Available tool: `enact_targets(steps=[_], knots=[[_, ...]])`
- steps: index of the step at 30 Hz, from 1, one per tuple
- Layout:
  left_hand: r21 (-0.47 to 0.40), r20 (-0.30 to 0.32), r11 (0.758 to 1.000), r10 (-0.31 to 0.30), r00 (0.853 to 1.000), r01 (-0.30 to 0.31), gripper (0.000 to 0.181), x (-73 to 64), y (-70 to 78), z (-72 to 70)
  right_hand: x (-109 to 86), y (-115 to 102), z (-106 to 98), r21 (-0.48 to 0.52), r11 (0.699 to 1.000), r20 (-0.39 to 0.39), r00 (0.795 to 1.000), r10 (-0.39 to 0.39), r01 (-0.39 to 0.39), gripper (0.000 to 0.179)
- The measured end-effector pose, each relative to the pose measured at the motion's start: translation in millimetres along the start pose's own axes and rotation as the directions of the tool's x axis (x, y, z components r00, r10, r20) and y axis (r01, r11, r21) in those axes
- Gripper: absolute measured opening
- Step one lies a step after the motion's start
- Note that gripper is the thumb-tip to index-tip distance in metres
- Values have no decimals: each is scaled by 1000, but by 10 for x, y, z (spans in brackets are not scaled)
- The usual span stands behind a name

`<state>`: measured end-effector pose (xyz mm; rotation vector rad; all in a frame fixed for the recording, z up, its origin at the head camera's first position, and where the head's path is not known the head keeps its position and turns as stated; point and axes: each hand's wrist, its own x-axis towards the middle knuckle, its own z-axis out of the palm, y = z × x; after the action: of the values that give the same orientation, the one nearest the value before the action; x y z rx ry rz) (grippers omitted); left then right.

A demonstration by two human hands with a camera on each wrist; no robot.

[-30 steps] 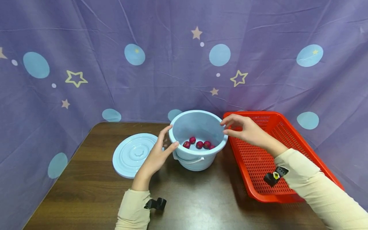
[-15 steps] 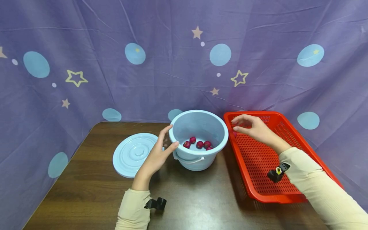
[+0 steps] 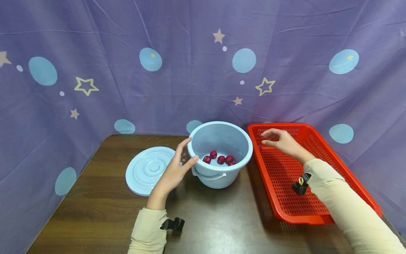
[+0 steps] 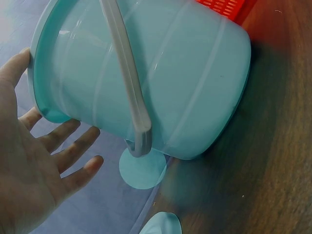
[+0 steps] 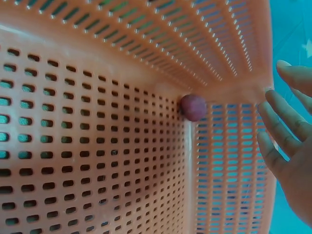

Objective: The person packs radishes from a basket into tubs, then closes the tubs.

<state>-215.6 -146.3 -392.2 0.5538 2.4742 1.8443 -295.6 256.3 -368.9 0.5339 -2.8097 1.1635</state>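
Observation:
My left hand (image 3: 172, 171) rests against the left side of a light blue bucket (image 3: 219, 181), its thumb and fingertips at the rim. In the left wrist view its fingers are spread loosely along the bucket's outside wall. Several small, dark red, round fruit-like things (image 3: 221, 159) lie on the bucket's bottom. Above the far left corner of a red plastic basket (image 3: 280, 216) hovers my right hand (image 3: 285, 143), fingers loosely bent with nothing between them. One dark red round thing (image 5: 193, 107) lies in that corner of the basket, partly visible from the head.
A round light blue lid (image 3: 149, 171) lies flat on the brown wooden table (image 3: 92, 215), left of the bucket. The bucket's handle (image 3: 210, 177) hangs down its front. A purple patterned cloth (image 3: 177, 98) hangs behind the table.
My right hand has moved right, from the bucket's rim to over the basket. A dark red round thing now shows in the basket's corner. The left hand stays at the bucket.

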Motion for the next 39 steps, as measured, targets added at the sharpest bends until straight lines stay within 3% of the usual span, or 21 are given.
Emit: enact_targets(steps=[14,25,35,39], knots=[[-9,-3,1000,-14,1000,14,64,-18,0,-7,232,316,166,-72,994,84,993,82,-76,28],[-9,1,1000,-1,1000,1,64,0,2,11,215,406,317,-111,993,149,987,65,-49,27],[9,0,1000,-3,1000,3,65,5,23,-1,245,449,416,-181,982,122,990,72,-49,24],[10,2,1000,-8,1000,8,65,8,27,-6,244,429,400,-188,982,108,993,40,-19,21]])
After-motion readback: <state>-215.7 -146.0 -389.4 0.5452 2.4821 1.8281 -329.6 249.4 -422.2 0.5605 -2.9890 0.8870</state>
